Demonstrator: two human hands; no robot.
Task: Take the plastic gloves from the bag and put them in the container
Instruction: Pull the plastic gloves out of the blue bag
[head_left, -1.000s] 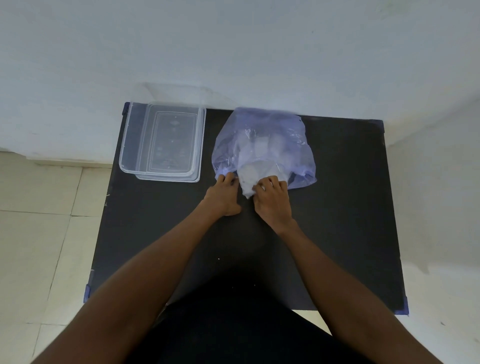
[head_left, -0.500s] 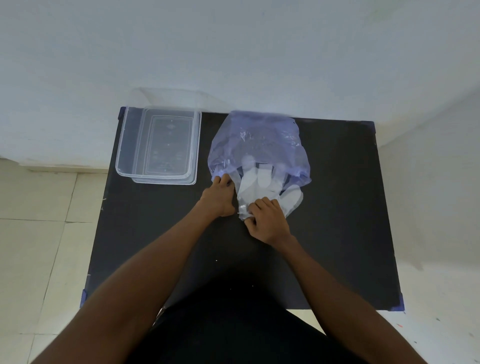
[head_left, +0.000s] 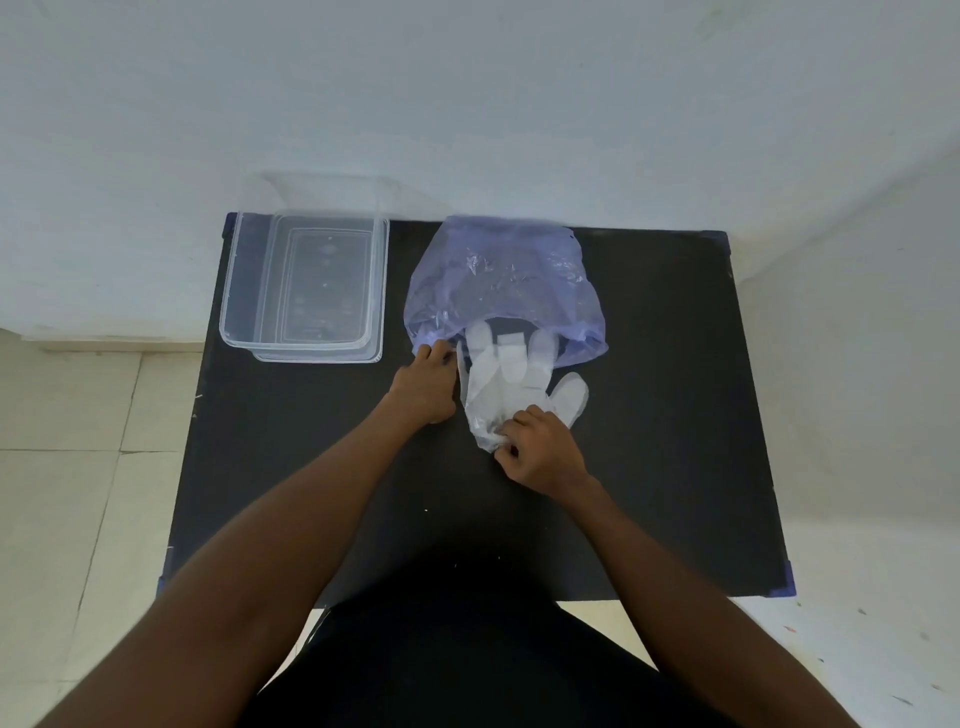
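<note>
A translucent purple plastic bag (head_left: 498, 280) lies on the black table (head_left: 665, 415), its mouth facing me. Clear plastic gloves (head_left: 511, 374) stick out of the mouth, fingers pointing into the bag, thumb spread to the right. My right hand (head_left: 540, 452) pinches the gloves' cuff end, just below the bag. My left hand (head_left: 423, 387) grips the bag's left lip and holds it down. A clear rectangular container (head_left: 306, 283) stands open at the table's back left; nothing shows inside it.
A white wall runs behind the table and along the right side. Tiled floor lies to the left. The table's far edge touches the wall. My dark-clothed body is at the near edge.
My right hand has drawn the gloves toward me, so most of them now lie outside the bag. My left hand has stayed on the bag's lip.
</note>
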